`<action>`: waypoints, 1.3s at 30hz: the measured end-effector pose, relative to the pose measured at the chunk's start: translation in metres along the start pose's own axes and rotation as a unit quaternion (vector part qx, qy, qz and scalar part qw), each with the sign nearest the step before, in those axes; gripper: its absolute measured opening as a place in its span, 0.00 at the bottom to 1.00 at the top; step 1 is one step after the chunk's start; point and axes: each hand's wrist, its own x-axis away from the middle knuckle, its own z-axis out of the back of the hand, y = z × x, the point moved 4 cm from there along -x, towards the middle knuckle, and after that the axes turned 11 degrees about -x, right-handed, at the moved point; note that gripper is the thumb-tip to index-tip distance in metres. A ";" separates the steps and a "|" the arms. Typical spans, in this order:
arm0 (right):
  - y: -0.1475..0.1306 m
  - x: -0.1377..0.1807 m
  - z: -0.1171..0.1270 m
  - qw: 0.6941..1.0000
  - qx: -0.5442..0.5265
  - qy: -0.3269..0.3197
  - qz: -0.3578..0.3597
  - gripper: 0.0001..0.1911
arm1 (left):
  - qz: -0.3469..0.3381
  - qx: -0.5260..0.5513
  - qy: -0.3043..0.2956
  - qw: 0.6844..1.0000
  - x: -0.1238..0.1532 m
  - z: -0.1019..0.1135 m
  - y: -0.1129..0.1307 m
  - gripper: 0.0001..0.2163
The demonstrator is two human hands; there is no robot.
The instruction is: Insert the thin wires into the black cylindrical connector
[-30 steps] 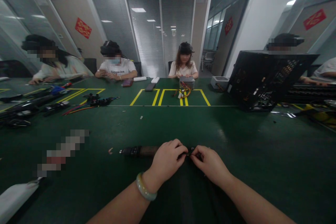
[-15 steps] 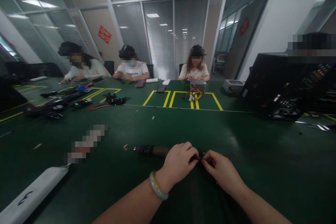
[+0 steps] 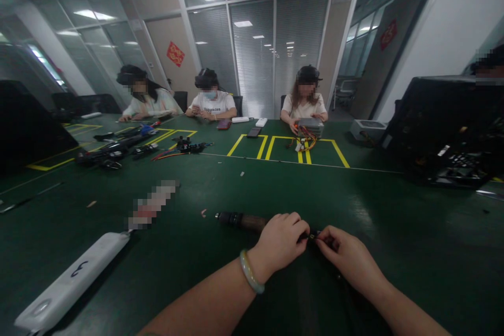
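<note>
My left hand (image 3: pixel 281 236) and my right hand (image 3: pixel 348 249) meet over the table with thumbs and fingertips pinched. A small dark piece (image 3: pixel 312 237) with a yellowish spot shows at the fingertips, too small to name. Both hands are closed, and what each one grips is mostly hidden by the fingers. A dark rod-shaped tool (image 3: pixel 252 222) with a black ribbed end and a metal tip lies just beyond my left hand, which covers its near part. I cannot tell whether the hand touches it. A dark cable (image 3: pixel 339 277) runs below my right hand.
At the left lies a white power bank (image 3: pixel 74 278) marked 3. Black parts with wires (image 3: pixel 185 146) lie farther back. A grey power supply box (image 3: pixel 311 127) stands before a person across the table (image 3: pixel 305 100). A black computer case (image 3: pixel 441 131) stands at right.
My view has turned left, so everything appears farther right. My hands keep their pinch at nearly the same spot. The person across has moved a hand to the grey box's side.
</note>
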 end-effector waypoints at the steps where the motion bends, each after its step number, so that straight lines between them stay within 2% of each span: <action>1: 0.000 0.001 0.000 1.000 0.006 -0.003 0.003 0.07 | -0.004 0.002 -0.003 1.000 0.001 0.000 0.000 0.06; 8: -0.004 0.006 0.002 0.998 0.055 -0.019 0.021 0.04 | -0.018 -0.005 -0.009 1.000 0.007 0.004 0.006 0.05; 14: -0.010 0.005 0.006 0.997 0.061 -0.014 0.040 0.05 | -0.009 -0.040 0.004 0.999 0.005 -0.001 0.010 0.05; 19: -0.007 0.002 0.010 0.998 0.051 -0.010 0.046 0.04 | -0.005 -0.040 0.020 0.999 0.003 -0.004 0.010 0.05; 29: -0.001 0.004 0.006 0.998 0.008 0.006 0.064 0.04 | -0.026 -0.011 0.014 1.000 0.005 -0.003 0.008 0.03; 39: -0.002 0.005 0.005 0.996 0.035 0.006 0.087 0.02 | -0.033 -0.005 0.028 0.999 0.005 -0.004 0.007 0.03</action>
